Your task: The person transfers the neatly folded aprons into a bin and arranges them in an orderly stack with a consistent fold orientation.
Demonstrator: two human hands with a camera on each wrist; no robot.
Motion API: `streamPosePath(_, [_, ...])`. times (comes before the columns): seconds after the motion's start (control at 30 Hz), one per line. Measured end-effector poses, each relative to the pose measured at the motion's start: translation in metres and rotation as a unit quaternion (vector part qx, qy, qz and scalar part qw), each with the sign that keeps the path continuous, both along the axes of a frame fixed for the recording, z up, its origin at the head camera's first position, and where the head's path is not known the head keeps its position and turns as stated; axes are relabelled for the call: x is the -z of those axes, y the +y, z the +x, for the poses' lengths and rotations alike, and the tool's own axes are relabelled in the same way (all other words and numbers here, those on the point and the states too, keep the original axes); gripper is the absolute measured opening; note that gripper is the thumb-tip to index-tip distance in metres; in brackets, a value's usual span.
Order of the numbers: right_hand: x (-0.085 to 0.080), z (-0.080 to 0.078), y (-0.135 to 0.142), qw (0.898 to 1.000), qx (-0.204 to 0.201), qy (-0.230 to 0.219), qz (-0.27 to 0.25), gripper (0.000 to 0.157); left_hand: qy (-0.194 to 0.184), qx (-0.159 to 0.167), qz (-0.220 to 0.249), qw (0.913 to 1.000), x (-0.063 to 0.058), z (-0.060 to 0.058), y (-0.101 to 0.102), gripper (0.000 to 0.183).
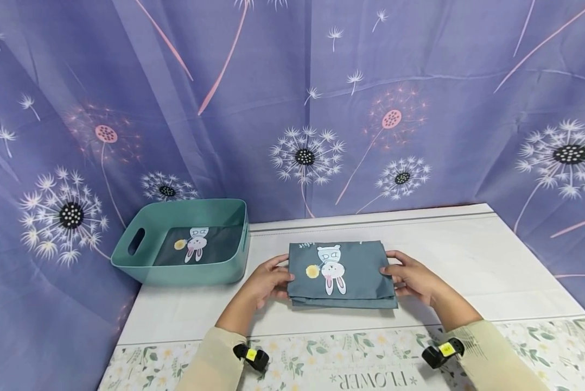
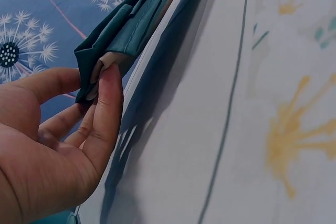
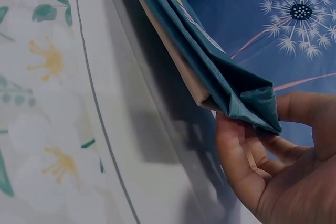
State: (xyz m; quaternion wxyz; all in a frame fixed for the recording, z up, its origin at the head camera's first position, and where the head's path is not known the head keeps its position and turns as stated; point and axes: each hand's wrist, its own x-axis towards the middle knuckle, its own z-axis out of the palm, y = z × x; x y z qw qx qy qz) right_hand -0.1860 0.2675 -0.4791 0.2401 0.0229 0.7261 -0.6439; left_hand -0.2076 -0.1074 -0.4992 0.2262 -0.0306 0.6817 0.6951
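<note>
A folded dark teal cloth [image 1: 356, 274] with a printed white rabbit and a yellow flower is held up between both hands. My left hand [image 1: 268, 282] pinches its left end, thumb on top and fingers underneath. At the opposite end my right hand [image 1: 414, 277] grips it the same way. Both wrist views show the folded layers edge-on, with a beige layer at the underside and a shadow on the table below, so the cloth [image 3: 194, 51] is lifted off the surface. In the left wrist view, the fingers [image 2: 107, 93] curl under the cloth's corner.
A green plastic basket [image 1: 190, 274] with handle holes stands at the back left. Inside lies another folded cloth [image 1: 224, 244] with the same rabbit print. The table has a white cover [image 1: 468, 244] with a floral front strip. A purple dandelion-print curtain [image 1: 253, 136] hangs behind and at both sides.
</note>
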Motion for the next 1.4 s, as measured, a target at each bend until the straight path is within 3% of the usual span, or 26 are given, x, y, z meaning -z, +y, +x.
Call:
streamPosePath(0.7, [-0.009, 0.001, -0.005, 1.000, 0.004, 0.008, 0.000, 0.062, 0.010, 0.005, -0.011, 0.9999, -0.015, 0.001, -0.005, 0.067])
streamPosePath(1.4, [-0.024, 0.003, -0.010, 0.999, 0.001, 0.046, -0.020, 0.056, 0.030, 0.004, 0.003, 0.9995, -0.035, 0.001, -0.013, 0.068])
